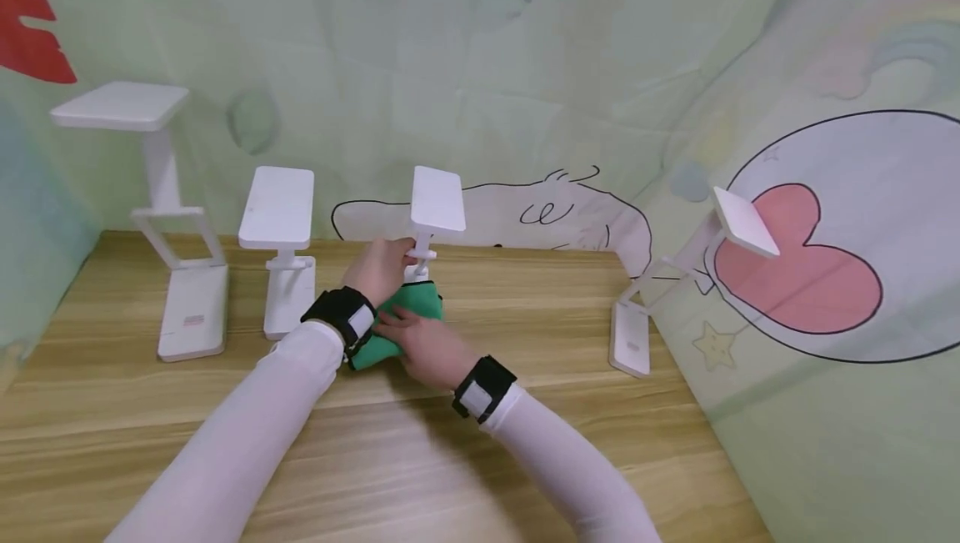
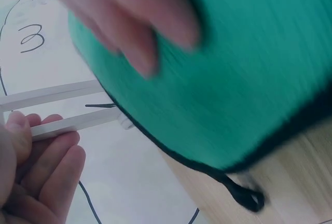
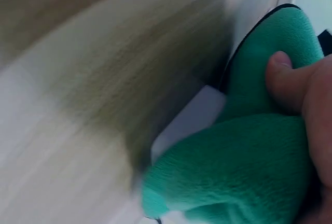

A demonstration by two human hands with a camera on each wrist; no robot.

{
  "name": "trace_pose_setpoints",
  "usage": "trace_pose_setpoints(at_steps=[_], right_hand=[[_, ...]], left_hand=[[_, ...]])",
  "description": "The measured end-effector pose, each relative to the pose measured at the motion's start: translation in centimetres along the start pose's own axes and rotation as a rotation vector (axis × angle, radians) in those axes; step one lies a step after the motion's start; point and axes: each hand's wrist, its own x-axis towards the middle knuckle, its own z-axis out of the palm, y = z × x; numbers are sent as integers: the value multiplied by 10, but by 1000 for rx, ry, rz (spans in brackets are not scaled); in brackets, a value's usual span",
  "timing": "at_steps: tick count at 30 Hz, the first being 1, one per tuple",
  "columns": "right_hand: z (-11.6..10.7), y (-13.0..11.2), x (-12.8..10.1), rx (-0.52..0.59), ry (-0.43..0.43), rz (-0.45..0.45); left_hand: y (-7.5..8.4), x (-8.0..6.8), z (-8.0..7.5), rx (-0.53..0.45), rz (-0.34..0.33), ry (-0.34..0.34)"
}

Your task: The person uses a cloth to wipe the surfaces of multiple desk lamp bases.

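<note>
Head view: green cloth (image 1: 422, 299) lies beneath the right hand (image 1: 437, 349).

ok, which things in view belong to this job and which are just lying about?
In use, it seems:
green cloth, under the right hand
gripped stand, in the left hand

Apparently just standing by:
tall stand, far left
shorter stand beside it
right-end stand

Pink heart (image 1: 798, 284) on pale backdrop (image 1: 375, 34); wooden tabletop (image 1: 540, 318)
</note>
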Motion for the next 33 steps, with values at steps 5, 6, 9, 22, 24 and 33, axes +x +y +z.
trace_pose_setpoints(at_steps=[5, 6, 9, 22, 24, 33], right_hand=[[9, 18, 14, 53, 91, -23], [10, 22, 15, 55, 102, -20], [13, 30, 13, 35, 112, -4], [1, 16, -27, 22, 19, 199], [-1, 12, -33, 6, 4, 202], [-3, -7, -43, -24, -48, 103]], left_hand=[[0, 2, 1, 14, 19, -6], [0, 3, 2, 21, 22, -1], [2, 3, 2, 25, 19, 2], [0, 1, 1, 7, -22, 19], [0, 1, 0, -6, -25, 22], [2, -1, 2, 18, -8, 23]])
